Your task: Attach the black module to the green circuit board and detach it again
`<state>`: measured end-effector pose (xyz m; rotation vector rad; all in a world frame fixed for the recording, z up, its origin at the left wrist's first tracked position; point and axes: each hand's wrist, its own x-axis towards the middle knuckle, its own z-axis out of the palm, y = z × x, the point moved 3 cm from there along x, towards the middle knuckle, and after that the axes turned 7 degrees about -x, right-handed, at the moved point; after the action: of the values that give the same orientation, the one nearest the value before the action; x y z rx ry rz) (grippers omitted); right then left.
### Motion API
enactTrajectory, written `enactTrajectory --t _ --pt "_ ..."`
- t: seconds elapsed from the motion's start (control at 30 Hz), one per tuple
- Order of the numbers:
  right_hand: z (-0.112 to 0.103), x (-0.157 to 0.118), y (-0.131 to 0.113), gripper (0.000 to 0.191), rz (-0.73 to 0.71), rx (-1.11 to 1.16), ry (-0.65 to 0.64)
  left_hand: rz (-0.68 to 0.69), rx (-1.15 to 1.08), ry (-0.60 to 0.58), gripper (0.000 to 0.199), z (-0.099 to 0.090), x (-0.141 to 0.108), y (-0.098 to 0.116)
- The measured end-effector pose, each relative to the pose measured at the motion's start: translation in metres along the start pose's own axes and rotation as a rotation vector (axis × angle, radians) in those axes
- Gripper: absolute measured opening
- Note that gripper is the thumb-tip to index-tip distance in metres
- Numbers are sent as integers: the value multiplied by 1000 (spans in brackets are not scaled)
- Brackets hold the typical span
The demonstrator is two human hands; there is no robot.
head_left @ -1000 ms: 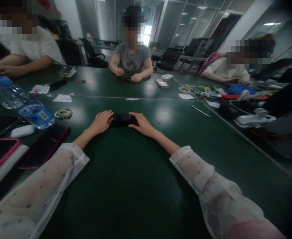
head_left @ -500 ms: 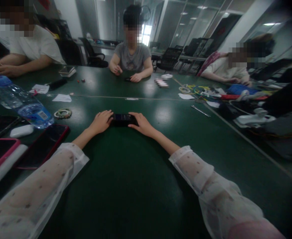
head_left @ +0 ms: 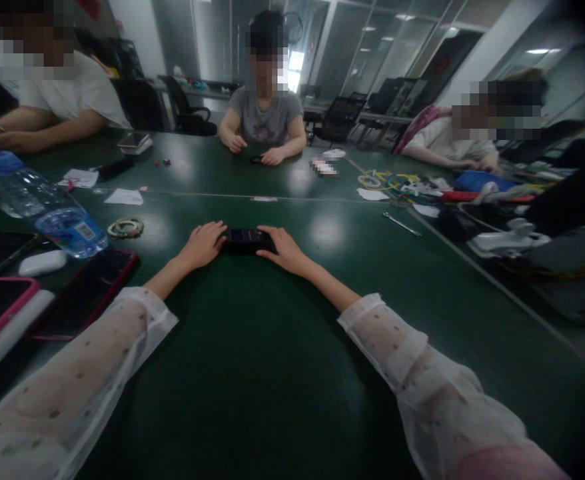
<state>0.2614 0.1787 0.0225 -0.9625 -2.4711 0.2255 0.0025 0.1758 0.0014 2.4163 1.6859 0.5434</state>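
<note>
At the middle of the green table (head_left: 272, 347) lies a small black device with a lit dark screen (head_left: 245, 238); its exact kind is not clear, though it looks like a phone. My left hand (head_left: 203, 245) grips its left end, with the fingers bent over the edge. Around the right end is my right hand (head_left: 282, 248), its thumb on the near side and its fingers on the far side. Both hands rest low at the tabletop, and their fingers cover the device's two ends.
To the left are a tilted water bottle (head_left: 67, 223), a red-edged phone (head_left: 90, 293), a pink-edged phone (head_left: 2, 310), a white case (head_left: 42, 263) and a beaded bracelet (head_left: 125, 228). A wrench (head_left: 401, 224) and tangled cables (head_left: 397, 183) lie at right. Three people sit around the table.
</note>
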Motion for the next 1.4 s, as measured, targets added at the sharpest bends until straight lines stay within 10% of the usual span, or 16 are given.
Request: enactTrajectory --t 1.4 --pt "-1 4 2 57 -56 151 63 21 7 8 51 2 0 -4"
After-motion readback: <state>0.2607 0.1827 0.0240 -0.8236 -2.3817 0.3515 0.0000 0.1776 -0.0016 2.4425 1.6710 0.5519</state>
